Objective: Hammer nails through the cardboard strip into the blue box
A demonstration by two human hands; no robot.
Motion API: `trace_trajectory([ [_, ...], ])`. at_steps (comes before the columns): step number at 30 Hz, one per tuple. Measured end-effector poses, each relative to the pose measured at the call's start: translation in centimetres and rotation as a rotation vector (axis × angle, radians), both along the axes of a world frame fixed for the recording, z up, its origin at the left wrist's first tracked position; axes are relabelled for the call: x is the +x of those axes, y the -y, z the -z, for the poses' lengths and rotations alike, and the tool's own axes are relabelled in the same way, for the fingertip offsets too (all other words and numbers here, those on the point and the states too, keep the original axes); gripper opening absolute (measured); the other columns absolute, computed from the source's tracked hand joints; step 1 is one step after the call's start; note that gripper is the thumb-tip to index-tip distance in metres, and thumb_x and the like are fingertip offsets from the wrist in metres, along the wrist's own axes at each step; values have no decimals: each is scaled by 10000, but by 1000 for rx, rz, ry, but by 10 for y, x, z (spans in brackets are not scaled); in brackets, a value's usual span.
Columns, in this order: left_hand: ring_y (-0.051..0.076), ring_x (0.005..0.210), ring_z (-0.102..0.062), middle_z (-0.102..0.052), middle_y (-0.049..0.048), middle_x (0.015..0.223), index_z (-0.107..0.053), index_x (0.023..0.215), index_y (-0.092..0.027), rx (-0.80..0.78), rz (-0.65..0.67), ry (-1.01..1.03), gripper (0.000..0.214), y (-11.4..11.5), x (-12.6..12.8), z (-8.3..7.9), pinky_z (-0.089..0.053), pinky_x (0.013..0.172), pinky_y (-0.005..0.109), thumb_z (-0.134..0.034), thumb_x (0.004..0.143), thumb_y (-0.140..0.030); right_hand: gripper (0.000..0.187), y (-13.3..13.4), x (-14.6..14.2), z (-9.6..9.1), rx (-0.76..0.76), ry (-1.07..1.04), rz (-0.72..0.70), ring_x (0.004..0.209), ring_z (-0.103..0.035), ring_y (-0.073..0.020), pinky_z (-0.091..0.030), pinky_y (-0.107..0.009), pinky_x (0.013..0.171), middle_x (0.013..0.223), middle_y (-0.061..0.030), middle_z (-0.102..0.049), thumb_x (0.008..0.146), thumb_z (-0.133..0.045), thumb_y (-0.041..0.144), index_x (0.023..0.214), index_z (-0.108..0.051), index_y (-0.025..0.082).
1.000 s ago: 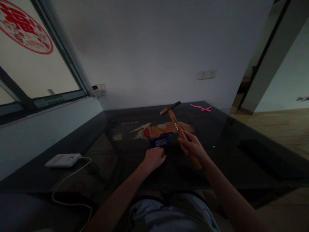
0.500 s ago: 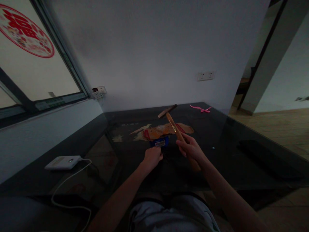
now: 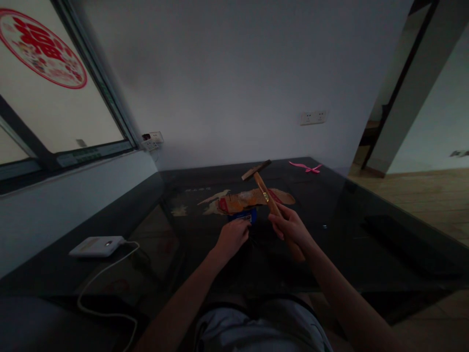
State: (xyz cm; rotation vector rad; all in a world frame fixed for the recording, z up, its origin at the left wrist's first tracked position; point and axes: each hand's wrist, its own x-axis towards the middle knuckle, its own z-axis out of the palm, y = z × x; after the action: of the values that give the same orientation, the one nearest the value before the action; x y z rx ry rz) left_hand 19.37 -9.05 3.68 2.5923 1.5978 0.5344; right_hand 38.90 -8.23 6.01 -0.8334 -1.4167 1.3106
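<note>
My right hand (image 3: 291, 227) is wrapped round the wooden handle of a hammer (image 3: 264, 188), whose dark head points up and to the left above the table. My left hand (image 3: 232, 237) rests on the dark glass table (image 3: 330, 230) with its fingers curled, their tips touching a small blue box (image 3: 242, 215). What those fingers pinch, if anything, is too dark to make out. Just behind the box lies an opened orange and red packet (image 3: 249, 198) on torn paper.
A white device (image 3: 97, 246) with a white cable (image 3: 106, 288) lies at the left on the table. A pink ribbon-like thing (image 3: 306, 167) lies at the far edge. The wall stands behind, a window at the left, and wooden floor at the right.
My left hand has slid forward to the blue box. The hammer has dipped a little and stays raised in my right hand.
</note>
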Motion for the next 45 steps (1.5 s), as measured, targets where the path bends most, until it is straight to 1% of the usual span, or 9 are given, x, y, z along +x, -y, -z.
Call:
trace_trajectory([
  [3,175,934,-586,-668,49,980,-648,964,-226,36,157,29,202,15,0,-22,-421,855,296,-501,827,-204,555,-1,1,1,-3,-8,-6,287,-347,-55,-261,-180,292,431,110,-426,733,-600,348,1208,-440,110],
  [5,180,931,-585,-673,46,949,-659,937,-232,103,167,112,179,15,-3,-40,-414,881,318,-515,830,-242,564,-1,1,1,-13,-19,-13,288,-349,-56,-263,-181,291,437,112,-425,724,-610,352,1210,-440,122],
  [10,176,886,-596,-676,42,897,-656,860,-198,346,-21,437,122,-43,-24,-64,-446,845,313,-575,791,-257,589,0,0,0,-34,-29,1,294,-349,-57,-255,-179,291,439,110,-424,708,-624,356,1220,-441,127],
  [13,156,851,-610,-680,37,856,-648,810,-173,361,-85,603,100,-87,-37,-54,-457,825,282,-570,780,-229,560,-1,1,2,-23,-21,0,290,-344,-61,-260,-182,289,427,110,-418,721,-614,367,1198,-446,125],
  [16,145,792,-622,-679,43,830,-640,817,-154,282,-119,704,127,-109,-42,-37,-479,765,261,-569,774,-250,531,-3,1,5,-14,-9,-7,289,-348,-62,-269,-180,290,430,103,-438,739,-601,360,1189,-441,128],
  [21,139,735,-631,-671,48,798,-633,811,-139,198,-101,744,137,-109,-41,-22,-494,710,247,-576,758,-251,555,-3,0,5,-3,2,-33,286,-344,-61,-264,-172,288,412,112,-424,748,-593,342,1223,-415,114],
  [35,152,724,-640,-670,47,780,-628,795,-142,180,-79,789,104,-111,-45,-11,-506,697,262,-595,736,-220,565,-6,-2,5,21,130,-39,301,-359,-58,-281,-165,295,428,103,-439,756,-568,345,1251,-427,112],
  [39,153,702,-638,-670,43,758,-632,793,-146,185,-78,790,101,-111,-45,-9,-506,678,261,-599,737,-223,612,-2,-2,-14,42,229,-40,306,-377,-66,-296,-170,299,436,102,-435,752,-554,339,1297,-400,106],
  [45,155,718,-643,-678,49,764,-633,782,-141,161,-99,823,80,-110,-44,-9,-503,690,258,-620,721,-191,598,7,1,-64,102,421,-59,330,-396,-74,-324,-184,312,461,93,-430,747,-544,301,1288,-420,79],
])
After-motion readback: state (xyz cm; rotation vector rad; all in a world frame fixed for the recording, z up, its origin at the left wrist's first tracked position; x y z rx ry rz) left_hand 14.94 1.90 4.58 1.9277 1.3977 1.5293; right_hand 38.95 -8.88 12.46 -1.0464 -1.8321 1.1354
